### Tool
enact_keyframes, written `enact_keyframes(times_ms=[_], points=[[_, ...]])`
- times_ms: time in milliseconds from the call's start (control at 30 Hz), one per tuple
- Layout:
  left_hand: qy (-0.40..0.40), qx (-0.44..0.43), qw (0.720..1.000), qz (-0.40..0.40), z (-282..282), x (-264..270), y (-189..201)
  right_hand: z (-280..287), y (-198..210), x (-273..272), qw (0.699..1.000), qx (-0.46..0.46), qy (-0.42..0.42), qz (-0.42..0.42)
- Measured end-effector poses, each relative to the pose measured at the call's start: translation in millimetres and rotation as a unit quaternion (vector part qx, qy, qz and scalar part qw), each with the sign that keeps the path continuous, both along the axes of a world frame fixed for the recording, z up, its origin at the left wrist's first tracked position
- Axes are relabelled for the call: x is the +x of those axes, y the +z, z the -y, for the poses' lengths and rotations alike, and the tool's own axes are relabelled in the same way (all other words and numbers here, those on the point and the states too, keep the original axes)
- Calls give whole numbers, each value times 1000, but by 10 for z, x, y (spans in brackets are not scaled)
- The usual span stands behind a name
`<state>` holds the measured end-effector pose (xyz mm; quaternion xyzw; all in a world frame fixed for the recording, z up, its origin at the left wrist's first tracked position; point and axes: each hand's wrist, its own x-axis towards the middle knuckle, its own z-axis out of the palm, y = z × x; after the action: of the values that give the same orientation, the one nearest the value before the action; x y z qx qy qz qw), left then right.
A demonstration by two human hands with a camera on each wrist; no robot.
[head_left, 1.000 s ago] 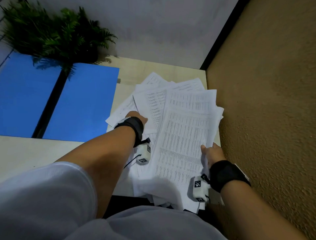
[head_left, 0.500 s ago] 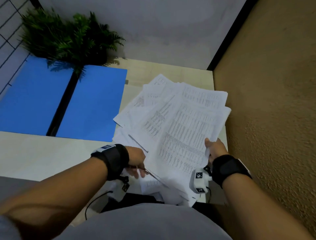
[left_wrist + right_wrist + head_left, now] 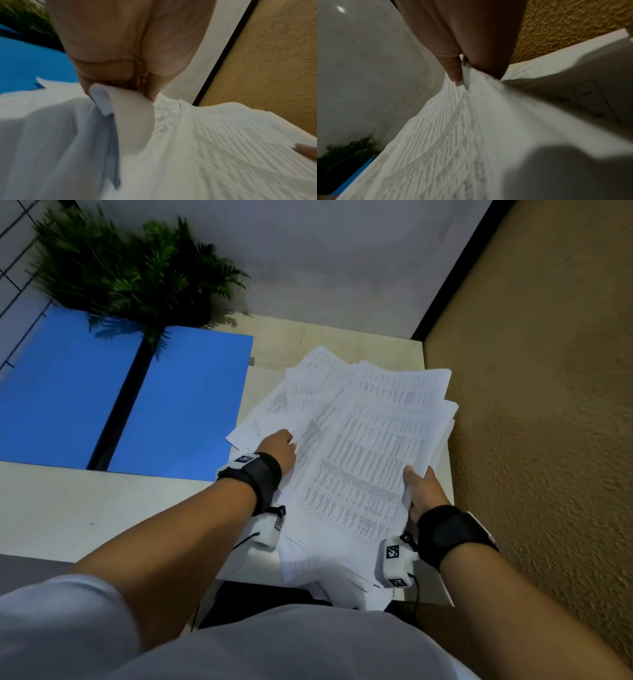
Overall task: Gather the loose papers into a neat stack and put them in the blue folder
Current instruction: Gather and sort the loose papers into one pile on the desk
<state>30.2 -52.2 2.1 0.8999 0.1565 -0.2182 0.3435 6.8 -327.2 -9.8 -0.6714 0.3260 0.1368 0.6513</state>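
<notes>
- the left hand is half buried in the papers; from the head view its fingers are out of sight under the sheets.
- the left wrist view settles it: thumb and fingers pinch a curled edge of paper, though the shot is smeared with blur.
- the right hand grips the near right edge of the pile, thumb on top; the right wrist view shows the sheets squeezed between thumb and fingers.
- print on the pages is rows of small text, too fine to read.
- the near end of the pile hangs over the desk edge and dips behind the person's grey shirt, so its bottom corners are hidden.
- the papers are fanned and skewed on the right part of the desk, a pale wood top.
- the blue folder lies open and flat to the left, just beside the pile; its left half is cut off by the frame and its spine shows as a dark strip.
- a leafy green plant stands at the back, fronds drooping over the folder's far edge.
- a pale grey wall runs behind, and a rough tan wall runs down the right side.
</notes>
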Motion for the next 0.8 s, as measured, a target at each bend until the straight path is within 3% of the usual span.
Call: enact_keyframes(times_ms=[267, 433, 533, 600, 733, 800], points=[[36, -38, 999, 3, 5, -410, -48, -3, 33, -74, 990, 138, -16, 12], [-37, -60, 997, -39, 77, -513, 20, -222, -26, -69, 996, 51, 73, 9], [-43, -34, 997, -51, 10, -459, 5, -247, -14, -38, 1000, 12, 14, 17], [-7, -26, 999, -45, -89, -414, -43, -202, 130, -44, 998, 22, -32, 54], [81, -12, 997, 7, -177, -430, -30, -33, 377, -71, 995, 34, -22, 90], [90, -119, 988, 44, -76, -490, 113, 3, 377, -67, 994, 64, 5, 86]])
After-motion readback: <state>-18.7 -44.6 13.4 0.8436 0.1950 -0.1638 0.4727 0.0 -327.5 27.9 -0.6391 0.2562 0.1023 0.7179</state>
